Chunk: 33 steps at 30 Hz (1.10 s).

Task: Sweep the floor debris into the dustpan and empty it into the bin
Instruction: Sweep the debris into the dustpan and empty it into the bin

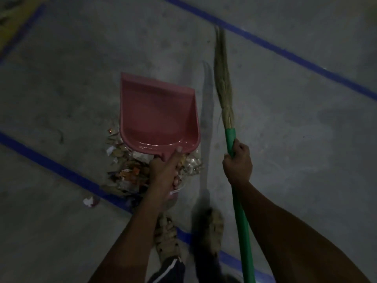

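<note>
gripping the pink dustpan [157, 113] handle w/ your left hand [165, 172], held above the debris pile [126, 170]; your right hand [237, 162] clamps the broom [230, 137] handle.

a pink dustpan [157, 113] is held by its handle in the left hand [165, 172], thumb laid along the top. a debris pile [126, 170] is seen on the grey floor [285, 129] beneath it. a broom [228, 119] is gripped on its green handle by the right hand [237, 162]. blue tape [51, 162] is crossed by the pile.
</note>
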Available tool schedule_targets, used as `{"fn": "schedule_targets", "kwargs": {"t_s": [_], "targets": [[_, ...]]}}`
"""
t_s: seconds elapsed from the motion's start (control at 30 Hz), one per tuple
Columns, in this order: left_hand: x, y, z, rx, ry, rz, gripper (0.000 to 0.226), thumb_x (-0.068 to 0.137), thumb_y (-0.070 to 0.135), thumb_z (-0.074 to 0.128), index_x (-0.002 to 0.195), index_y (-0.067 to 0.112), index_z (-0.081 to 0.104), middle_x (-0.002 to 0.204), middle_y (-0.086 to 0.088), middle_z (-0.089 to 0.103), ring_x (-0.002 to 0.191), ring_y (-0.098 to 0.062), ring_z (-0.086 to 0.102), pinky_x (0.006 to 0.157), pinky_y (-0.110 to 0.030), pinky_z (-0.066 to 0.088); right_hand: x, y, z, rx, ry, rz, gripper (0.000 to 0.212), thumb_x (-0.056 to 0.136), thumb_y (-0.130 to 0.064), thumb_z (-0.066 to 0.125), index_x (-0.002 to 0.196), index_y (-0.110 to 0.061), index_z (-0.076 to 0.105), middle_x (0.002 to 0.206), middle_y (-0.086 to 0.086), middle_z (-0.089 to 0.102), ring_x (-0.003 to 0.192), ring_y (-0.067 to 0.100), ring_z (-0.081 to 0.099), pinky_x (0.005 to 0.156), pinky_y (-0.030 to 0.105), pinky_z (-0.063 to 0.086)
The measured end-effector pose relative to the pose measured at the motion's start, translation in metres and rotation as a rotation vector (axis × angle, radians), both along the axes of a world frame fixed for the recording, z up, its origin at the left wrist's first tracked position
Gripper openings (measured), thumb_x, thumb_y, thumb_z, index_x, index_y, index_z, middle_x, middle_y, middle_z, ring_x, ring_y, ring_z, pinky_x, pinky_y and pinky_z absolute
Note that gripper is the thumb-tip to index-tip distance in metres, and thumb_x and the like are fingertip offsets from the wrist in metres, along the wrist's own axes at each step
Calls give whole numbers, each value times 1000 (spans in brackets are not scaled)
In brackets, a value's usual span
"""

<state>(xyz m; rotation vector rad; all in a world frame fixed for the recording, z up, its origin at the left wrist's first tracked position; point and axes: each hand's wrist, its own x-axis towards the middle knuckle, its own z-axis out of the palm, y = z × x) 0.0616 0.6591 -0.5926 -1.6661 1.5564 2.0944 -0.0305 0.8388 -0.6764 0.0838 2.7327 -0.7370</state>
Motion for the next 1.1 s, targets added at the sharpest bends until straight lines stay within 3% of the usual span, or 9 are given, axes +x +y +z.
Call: {"fn": "schedule_targets", "kwargs": {"t_s": [0.1,0.2,0.43,0.57,0.7,0.8,0.87,1.0,1.1], "targets": [[-28,-6,-14,-5,-38,-9,47,86,50,74,81,5,61,60,-10,53,35,-13,39,39,-22,35,-29,-1,-19,-10,-9,10,61,92,-17,57,150,-16,37,139,3,43,105,22,58,75,26,42],[-59,-4,-36,-29,-98,52,49,87,49,74,85,3,61,59,-9,53,34,-13,39,36,-20,33,-63,4,-38,-16,-8,64,60,92,-16,58,149,-17,37,140,2,42,102,21,58,73,27,45],[-164,17,-72,-15,-138,149,53,86,52,75,68,5,58,45,-4,46,30,-15,39,38,-18,33,-168,12,-64,34,30,171,60,91,-14,61,147,-17,39,140,1,44,78,16,57,57,30,52],[-231,24,-84,-10,-94,151,45,89,46,74,72,9,55,47,-1,46,30,-11,37,34,-17,30,-238,14,-78,92,32,189,59,92,-15,60,147,-16,40,141,3,43,76,13,54,50,19,37],[-280,14,-101,78,-81,122,48,87,56,72,74,13,55,49,0,44,32,-11,36,36,-17,30,-302,11,-90,118,46,207,54,92,-15,59,143,-16,42,141,4,43,76,14,52,47,17,31],[-295,6,-106,137,-70,86,50,89,57,68,69,15,51,47,1,41,31,-11,33,37,-15,27,-340,7,-95,180,9,238,53,91,-16,60,142,-15,43,141,5,44,83,19,57,56,24,47],[-296,0,-109,163,-54,51,50,89,57,67,68,16,50,46,2,40,31,-10,32,40,-15,26,-354,5,-97,239,-28,292,50,91,-17,61,138,-13,47,138,6,47,85,21,58,63,32,53],[-286,-9,-117,160,-82,20,52,85,62,69,66,16,51,48,2,40,33,-12,32,43,-17,26,-341,13,-105,279,-59,447,50,89,-15,61,138,-17,49,136,2,47,77,15,50,51,21,39],[-274,-9,-121,143,-88,44,52,86,59,70,67,14,51,47,1,40,33,-13,32,40,-17,27,-299,27,-114,260,-99,567,56,88,-15,59,142,-22,45,143,-2,42,80,20,60,58,34,56]]}}
